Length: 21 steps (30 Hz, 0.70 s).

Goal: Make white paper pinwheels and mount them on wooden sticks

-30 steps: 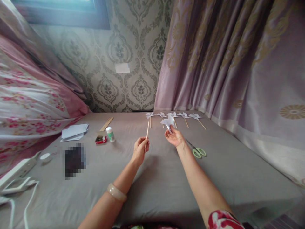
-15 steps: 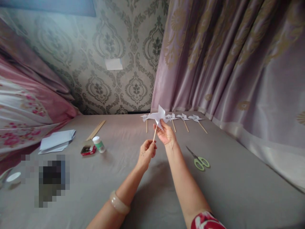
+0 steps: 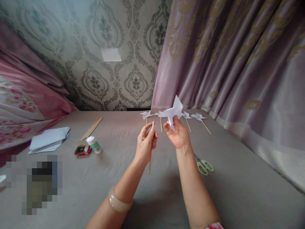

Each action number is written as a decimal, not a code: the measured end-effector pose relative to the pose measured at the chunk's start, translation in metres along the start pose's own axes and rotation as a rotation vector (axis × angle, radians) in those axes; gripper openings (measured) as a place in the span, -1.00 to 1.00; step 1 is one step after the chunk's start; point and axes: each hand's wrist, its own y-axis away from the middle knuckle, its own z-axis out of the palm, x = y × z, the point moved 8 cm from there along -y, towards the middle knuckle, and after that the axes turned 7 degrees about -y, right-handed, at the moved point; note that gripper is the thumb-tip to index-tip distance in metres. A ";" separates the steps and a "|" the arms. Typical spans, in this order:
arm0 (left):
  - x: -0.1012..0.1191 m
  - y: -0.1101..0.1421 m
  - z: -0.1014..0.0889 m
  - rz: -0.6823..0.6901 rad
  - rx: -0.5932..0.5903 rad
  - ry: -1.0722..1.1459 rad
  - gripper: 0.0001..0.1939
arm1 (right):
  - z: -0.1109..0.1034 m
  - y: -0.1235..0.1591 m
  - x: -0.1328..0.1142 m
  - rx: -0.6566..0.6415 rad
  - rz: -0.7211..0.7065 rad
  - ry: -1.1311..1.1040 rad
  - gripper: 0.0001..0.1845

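A thin wooden stick (image 3: 150,163) is pinched between the thumb and fingers of my left hand (image 3: 145,143), its upper tip showing above the thumb. My right hand (image 3: 179,135) grips a white paper pinwheel (image 3: 175,109) by its underside, the folded blades pointing outward. Stick and pinwheel are apart, with a gap between the two hands. Behind them, several finished pinwheels on sticks lie in a row along the far side, among them one at the right end (image 3: 198,117) and one at the left end (image 3: 145,115); my right hand and its pinwheel partly cover the row.
Green-handled scissors (image 3: 203,167) lie right of my right forearm, blades partly hidden. At left are a stack of white paper (image 3: 49,140), loose wooden sticks (image 3: 92,128), a white-capped bottle (image 3: 94,145) and a small red box (image 3: 82,150). A blurred patch covers the near left.
The pinwheel head has come away from the stick. My right hand has moved right with the pinwheel, while my left hand keeps the stick, now upright. The view has shifted slightly.
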 end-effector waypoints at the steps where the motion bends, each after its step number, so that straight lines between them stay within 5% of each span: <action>1: 0.005 0.001 -0.001 0.002 0.004 0.016 -0.50 | 0.001 0.001 -0.004 -0.021 0.000 -0.016 -0.93; 10: 0.018 0.008 0.005 -0.018 -0.071 0.072 -0.57 | 0.023 0.015 0.016 -0.174 0.103 0.142 -0.84; 16: 0.020 0.007 0.002 -0.009 -0.040 0.057 -0.61 | 0.017 0.013 0.021 -0.198 0.106 0.218 -0.65; 21: 0.024 0.009 0.005 0.025 -0.044 0.075 -0.63 | 0.022 0.014 0.025 -0.351 0.132 0.166 -0.58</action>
